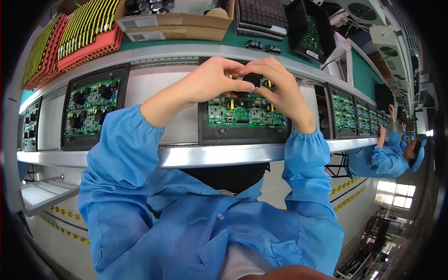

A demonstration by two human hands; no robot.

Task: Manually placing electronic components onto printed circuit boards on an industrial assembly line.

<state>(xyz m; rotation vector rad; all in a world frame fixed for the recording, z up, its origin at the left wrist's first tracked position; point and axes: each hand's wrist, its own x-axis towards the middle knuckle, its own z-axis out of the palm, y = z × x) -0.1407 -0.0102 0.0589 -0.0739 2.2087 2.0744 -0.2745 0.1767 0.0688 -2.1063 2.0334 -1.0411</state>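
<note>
A: Where's the dark round part (252, 81)?
B: Between left hand (221, 80) and right hand (279, 87), above the far half of the green circuit board (240, 114); contact with it, can't tell.
A: Grip?
B: Both hands nearly closed, fingertips pinching the part from left and right.
A: Nearer hand? Long axis?
B: Neither nearer; both on it. Fingers hide its axis.
</note>
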